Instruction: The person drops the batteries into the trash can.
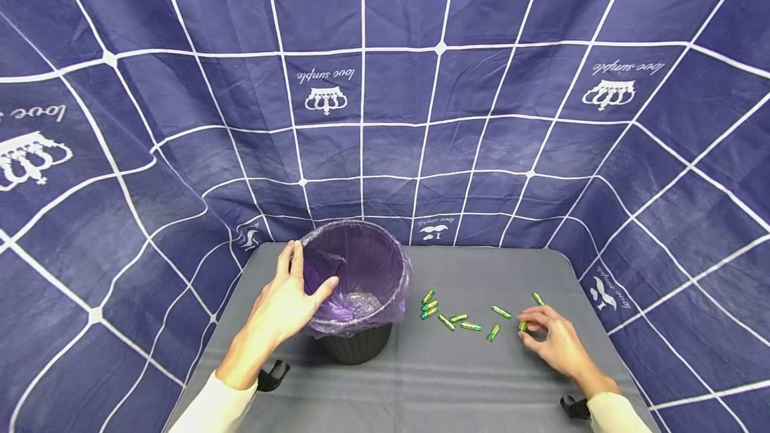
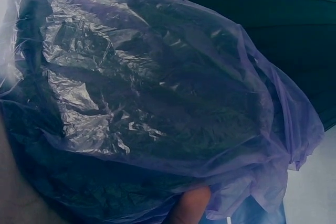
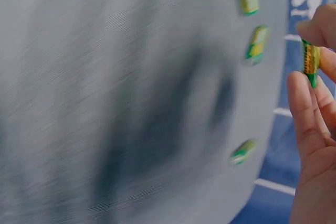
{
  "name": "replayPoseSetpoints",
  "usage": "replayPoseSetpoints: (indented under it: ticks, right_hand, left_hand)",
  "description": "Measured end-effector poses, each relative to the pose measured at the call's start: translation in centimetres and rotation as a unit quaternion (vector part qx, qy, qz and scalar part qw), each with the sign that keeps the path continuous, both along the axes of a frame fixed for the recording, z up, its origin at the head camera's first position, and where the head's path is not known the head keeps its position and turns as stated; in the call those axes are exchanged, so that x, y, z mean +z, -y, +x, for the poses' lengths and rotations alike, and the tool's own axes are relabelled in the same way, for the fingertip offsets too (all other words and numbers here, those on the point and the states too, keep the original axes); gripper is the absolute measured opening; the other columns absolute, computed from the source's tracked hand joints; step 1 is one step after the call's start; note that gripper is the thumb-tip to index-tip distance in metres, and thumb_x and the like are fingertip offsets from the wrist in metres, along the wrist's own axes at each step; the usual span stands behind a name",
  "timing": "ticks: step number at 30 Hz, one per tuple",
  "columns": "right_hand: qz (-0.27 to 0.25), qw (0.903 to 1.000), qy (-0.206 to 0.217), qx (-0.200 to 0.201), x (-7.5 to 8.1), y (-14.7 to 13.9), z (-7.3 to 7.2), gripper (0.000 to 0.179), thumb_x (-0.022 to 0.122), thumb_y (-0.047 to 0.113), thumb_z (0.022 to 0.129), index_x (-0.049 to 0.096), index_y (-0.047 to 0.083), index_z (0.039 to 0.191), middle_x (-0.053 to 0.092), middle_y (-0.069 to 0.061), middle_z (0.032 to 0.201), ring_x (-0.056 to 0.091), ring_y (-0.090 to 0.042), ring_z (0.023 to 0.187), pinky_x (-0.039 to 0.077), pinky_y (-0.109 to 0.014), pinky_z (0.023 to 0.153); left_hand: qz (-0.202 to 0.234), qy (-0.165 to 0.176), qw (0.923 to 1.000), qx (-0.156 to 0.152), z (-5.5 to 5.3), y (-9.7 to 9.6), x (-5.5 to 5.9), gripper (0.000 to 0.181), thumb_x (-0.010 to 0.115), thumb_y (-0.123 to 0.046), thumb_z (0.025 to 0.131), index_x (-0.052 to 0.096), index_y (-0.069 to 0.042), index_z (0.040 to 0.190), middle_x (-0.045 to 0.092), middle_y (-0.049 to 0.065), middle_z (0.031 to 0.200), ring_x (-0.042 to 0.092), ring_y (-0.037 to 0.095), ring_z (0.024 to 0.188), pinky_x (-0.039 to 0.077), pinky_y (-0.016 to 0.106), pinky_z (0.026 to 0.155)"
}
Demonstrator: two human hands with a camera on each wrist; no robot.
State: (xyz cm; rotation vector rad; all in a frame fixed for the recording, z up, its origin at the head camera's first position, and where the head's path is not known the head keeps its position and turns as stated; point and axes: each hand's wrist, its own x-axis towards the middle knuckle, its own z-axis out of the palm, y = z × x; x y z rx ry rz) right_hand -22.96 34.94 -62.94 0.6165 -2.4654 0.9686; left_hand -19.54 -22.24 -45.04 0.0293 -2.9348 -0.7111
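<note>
My right hand [image 1: 556, 343] pinches a green-and-yellow battery [image 3: 311, 60] between thumb and fingers, at the right of the grey table. Several similar batteries [image 1: 471, 327] lie scattered between that hand and the bin. At the left, my left hand [image 1: 283, 306] rests at the rim of a dark trash bin [image 1: 357, 347], fingers extended along its left side and thumb reaching over the opening. A translucent purple bag [image 1: 385, 316] lines the bin and folds over its rim. In the left wrist view a fingertip [image 2: 193, 205] touches the bag's overhang [image 2: 157, 93].
A grey cloth [image 1: 445, 386] covers the table. Blue sheeting [image 1: 391, 85] with white grid lines rises behind and on both sides. One battery [image 1: 538, 298] lies just beyond my right hand. Black straps [image 1: 273, 376] show at both wrists.
</note>
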Motion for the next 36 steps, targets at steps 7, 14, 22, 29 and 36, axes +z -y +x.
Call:
replayPoseSetpoints:
  ticks: [7,14,22,29,36]
  right_hand:
    - [-0.022,0.9984,-0.03,0.042,5.4,3.8,-1.7,0.05,0.097,-0.02,0.075,0.087,0.007,0.117,0.079,-0.013,0.124,0.087,-0.018,0.093,0.058,-0.005,0.097]
    - [-0.012,0.9943,-0.057,0.089,10.9,8.0,-3.5,0.047,0.095,-0.012,0.082,0.087,0.011,0.123,0.079,-0.012,0.13,0.089,-0.023,0.097,0.056,-0.005,0.102]
    - [-0.01,0.9851,-0.088,0.147,16.8,13.2,-5.3,0.04,0.096,-0.003,0.086,0.088,0.011,0.123,0.08,-0.013,0.132,0.09,-0.023,0.1,0.058,-0.009,0.102]
    - [-0.02,0.9683,-0.101,0.228,20.7,18.0,-6.9,0.04,0.094,-0.005,0.088,0.087,0.007,0.125,0.08,-0.014,0.134,0.09,-0.026,0.103,0.068,-0.024,0.097]
    - [0.001,0.9577,-0.064,0.281,23.4,22.0,-8.5,0.036,0.087,-0.002,0.093,0.087,0.007,0.128,0.078,-0.018,0.138,0.09,-0.025,0.108,0.071,-0.035,0.098]
  left_hand:
    - [0.001,0.003,1.0,0.0,-0.1,0.0,0.1,0.118,0.062,-0.075,0.11,0.013,0.001,0.185,0.013,0.024,0.195,0.067,0.068,0.142,0.055,0.076,0.117]
    - [-0.005,0.004,0.9999,-0.01,-0.3,0.4,0.3,0.118,0.06,-0.076,0.111,0.012,0.002,0.185,0.012,0.024,0.195,0.068,0.069,0.138,0.056,0.076,0.116]
    - [-0.005,0.01,0.9998,-0.019,-0.5,0.6,0.3,0.119,0.061,-0.076,0.111,0.012,0.004,0.185,0.011,0.025,0.195,0.067,0.071,0.138,0.056,0.078,0.114]
    - [-0.001,0.024,0.9995,-0.022,-0.6,0.6,0.3,0.121,0.059,-0.078,0.11,0.009,0.003,0.185,0.007,0.025,0.195,0.065,0.072,0.14,0.054,0.078,0.117]
    - [-0.005,0.024,0.9994,-0.024,-0.7,0.3,0.4,0.12,0.059,-0.079,0.11,0.01,0.002,0.185,0.008,0.025,0.195,0.066,0.07,0.141,0.054,0.078,0.116]
